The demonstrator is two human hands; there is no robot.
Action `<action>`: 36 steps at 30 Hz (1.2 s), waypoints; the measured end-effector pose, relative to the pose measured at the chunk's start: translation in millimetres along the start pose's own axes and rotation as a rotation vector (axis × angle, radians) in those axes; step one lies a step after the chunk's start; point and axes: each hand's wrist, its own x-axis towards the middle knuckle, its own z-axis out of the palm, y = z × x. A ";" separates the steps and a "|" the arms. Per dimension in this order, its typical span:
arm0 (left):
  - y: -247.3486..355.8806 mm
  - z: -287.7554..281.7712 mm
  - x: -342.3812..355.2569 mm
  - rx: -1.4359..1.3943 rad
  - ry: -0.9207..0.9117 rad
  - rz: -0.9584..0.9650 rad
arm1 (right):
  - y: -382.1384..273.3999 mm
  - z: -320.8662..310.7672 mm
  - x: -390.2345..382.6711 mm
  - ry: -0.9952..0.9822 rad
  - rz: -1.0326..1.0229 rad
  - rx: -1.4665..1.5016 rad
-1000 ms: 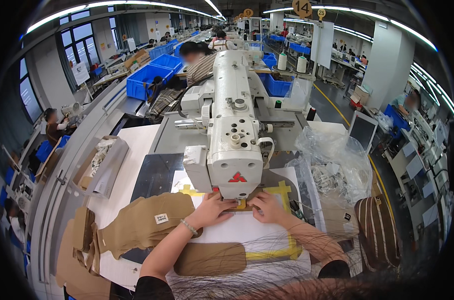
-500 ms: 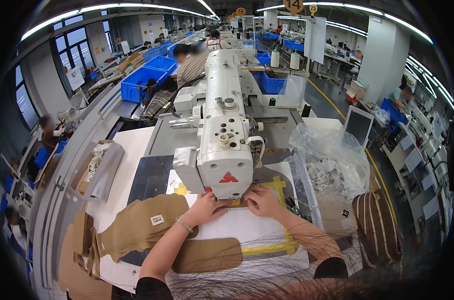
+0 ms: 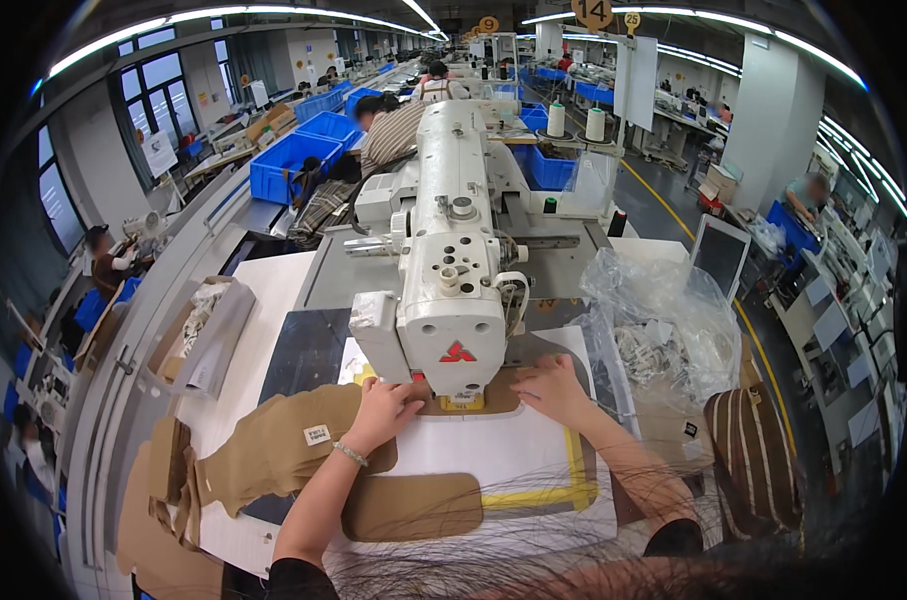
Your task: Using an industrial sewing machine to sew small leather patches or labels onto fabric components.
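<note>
A white sewing machine head (image 3: 454,310) stands before me, its yellow presser plate (image 3: 463,401) down on a brown fabric piece (image 3: 506,396). My left hand (image 3: 382,408) rests on the fabric left of the plate, fingers extended toward it, part of them behind the machine. To the plate's right, my right hand (image 3: 554,388) lies on the fabric's edge with thumb and fingers apart. Under the fabric is a white template sheet (image 3: 504,450) with yellow tape (image 3: 544,496). Another brown piece (image 3: 414,507) lies nearer me on that sheet.
At left, a larger brown cloth with a white label (image 3: 274,440) lies by a carton (image 3: 214,335). On the right are a clear plastic bag (image 3: 664,320), a dark screen (image 3: 719,252) and striped brown cloth (image 3: 754,455). Blue bins (image 3: 294,165) and co-workers are beyond the machine.
Both hands have moved apart from the presser, left hand leftward, right hand rightward and slightly away from me. The yellow plate and the brown fabric beneath now show between them.
</note>
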 end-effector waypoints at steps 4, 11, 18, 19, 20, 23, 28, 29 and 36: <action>11.8 3.9 6.7 0.032 0.212 0.042 | -4.7 -3.7 -13.6 -0.131 -0.056 -0.189; 18.8 10.7 9.6 0.030 -0.038 -0.046 | -10.3 -6.1 -21.3 -0.240 -0.050 -0.271; 54.5 -3.3 17.4 -0.338 -0.069 -0.432 | -9.0 8.6 -21.0 -0.113 -0.085 -0.349; 50.1 1.5 14.5 -0.335 -0.063 -0.434 | -8.2 10.7 -20.0 -0.007 -0.096 -0.312; 42.3 11.7 10.4 -0.581 0.052 -0.433 | -9.6 10.9 -18.3 0.098 -0.107 -0.273; 36.8 17.1 -7.0 -0.916 0.076 -0.410 | -21.0 -6.0 -31.8 0.102 -0.121 -0.164; 35.4 21.8 -55.8 -1.008 -0.118 -0.323 | -38.1 -19.4 -74.8 0.003 -0.023 0.083; 41.3 16.3 -66.5 -0.925 -0.088 -0.276 | -36.8 -18.7 -80.1 0.024 -0.024 0.098; 26.1 -23.6 -130.0 -0.847 0.293 -0.347 | -11.0 -27.3 -125.8 0.144 0.378 -0.688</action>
